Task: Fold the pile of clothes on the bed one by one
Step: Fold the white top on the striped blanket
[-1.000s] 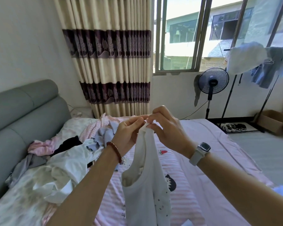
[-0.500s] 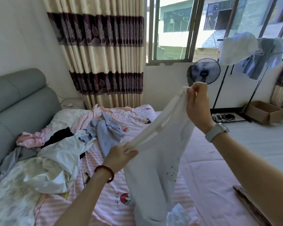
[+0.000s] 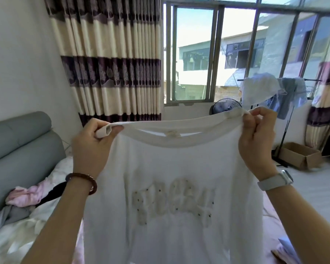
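I've pulled the white shirt (image 3: 171, 187) wide since before; my left hand (image 3: 90, 147) at nine o'clock and right hand (image 3: 255, 141) at three pinch its shoulders above the bed (image 3: 17, 235). Uneven grips could skew the fold.

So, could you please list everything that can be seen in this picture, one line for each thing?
white shirt: 1, white with pale raised letters, held up spread in front of the camera
pile of clothes: 1, pink, black, grey, white, on the bed at lower left
headboard: 1, grey, left
curtain: 1, cream with dark bands, left of the window
fan: 1, dark, below the window, partly hidden
cardboard box: 1, brown, on the floor at right
left hand: 1, bead bracelet, pinches the shirt's left shoulder
right hand: 1, pale watch, pinches the right shoulder
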Action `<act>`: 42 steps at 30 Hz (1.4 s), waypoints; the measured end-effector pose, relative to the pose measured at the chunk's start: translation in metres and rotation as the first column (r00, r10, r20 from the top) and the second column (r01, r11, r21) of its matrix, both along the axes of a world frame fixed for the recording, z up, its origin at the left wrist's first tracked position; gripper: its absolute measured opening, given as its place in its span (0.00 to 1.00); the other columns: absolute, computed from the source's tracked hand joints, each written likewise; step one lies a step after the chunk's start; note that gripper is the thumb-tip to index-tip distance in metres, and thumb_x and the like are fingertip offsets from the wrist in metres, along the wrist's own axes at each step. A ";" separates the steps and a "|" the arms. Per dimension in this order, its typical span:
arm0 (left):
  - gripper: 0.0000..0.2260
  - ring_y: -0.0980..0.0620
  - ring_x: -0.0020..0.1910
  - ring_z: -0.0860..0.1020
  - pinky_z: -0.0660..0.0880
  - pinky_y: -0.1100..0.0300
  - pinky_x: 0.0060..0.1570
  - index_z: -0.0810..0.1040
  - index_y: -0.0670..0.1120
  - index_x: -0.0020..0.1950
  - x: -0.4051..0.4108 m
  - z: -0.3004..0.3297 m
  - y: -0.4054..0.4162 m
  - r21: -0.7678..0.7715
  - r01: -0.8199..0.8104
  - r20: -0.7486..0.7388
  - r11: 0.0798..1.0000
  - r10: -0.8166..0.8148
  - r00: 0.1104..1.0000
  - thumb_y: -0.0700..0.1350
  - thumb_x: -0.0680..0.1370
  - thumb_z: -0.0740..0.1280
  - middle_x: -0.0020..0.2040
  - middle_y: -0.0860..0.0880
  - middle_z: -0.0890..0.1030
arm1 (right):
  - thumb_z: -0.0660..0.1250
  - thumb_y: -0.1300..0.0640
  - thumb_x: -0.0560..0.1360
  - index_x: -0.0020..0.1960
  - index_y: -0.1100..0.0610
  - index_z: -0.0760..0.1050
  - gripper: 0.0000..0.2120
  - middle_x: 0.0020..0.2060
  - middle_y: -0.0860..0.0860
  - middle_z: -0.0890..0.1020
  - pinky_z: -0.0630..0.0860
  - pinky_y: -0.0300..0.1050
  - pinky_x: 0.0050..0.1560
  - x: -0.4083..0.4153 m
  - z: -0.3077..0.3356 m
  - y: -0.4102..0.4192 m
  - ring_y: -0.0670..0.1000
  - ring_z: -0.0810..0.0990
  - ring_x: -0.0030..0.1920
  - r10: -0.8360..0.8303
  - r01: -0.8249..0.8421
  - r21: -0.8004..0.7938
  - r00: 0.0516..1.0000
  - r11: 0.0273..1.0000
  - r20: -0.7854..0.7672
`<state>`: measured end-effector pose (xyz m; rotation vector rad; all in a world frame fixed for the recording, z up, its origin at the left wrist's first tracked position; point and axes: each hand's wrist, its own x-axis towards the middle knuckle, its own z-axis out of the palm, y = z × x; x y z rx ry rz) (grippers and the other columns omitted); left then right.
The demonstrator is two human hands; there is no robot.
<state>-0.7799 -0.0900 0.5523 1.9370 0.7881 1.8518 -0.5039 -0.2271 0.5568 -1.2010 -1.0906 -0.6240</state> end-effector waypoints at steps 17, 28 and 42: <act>0.14 0.39 0.66 0.68 0.70 0.48 0.56 0.75 0.49 0.52 0.056 -0.138 0.233 -0.252 -0.257 -0.811 0.933 -0.059 0.582 0.57 0.74 0.65 0.64 0.42 0.75 | 0.55 0.53 0.80 0.56 0.60 0.68 0.11 0.46 0.62 0.80 0.66 0.50 0.43 0.066 -0.130 0.210 0.64 0.76 0.48 -0.127 -0.007 -0.754 0.985 0.657 -0.119; 0.20 0.39 0.64 0.67 0.67 0.47 0.59 0.67 0.43 0.69 0.103 -0.387 0.288 -0.493 -0.388 -0.776 0.779 -0.192 0.601 0.46 0.78 0.62 0.66 0.39 0.68 | 0.57 0.63 0.78 0.69 0.63 0.64 0.19 0.64 0.62 0.71 0.67 0.54 0.62 0.062 -0.391 0.306 0.62 0.71 0.63 -0.114 -0.184 -0.953 0.970 0.239 -0.216; 0.27 0.35 0.70 0.61 0.59 0.38 0.65 0.68 0.42 0.69 -0.049 -0.599 0.033 -0.549 -0.687 -0.832 0.476 -0.233 0.503 0.49 0.71 0.65 0.71 0.35 0.62 | 0.56 0.63 0.78 0.64 0.69 0.68 0.17 0.57 0.63 0.74 0.66 0.51 0.61 -0.027 -0.584 0.042 0.62 0.72 0.59 -0.659 -0.421 -0.902 0.654 0.091 -0.372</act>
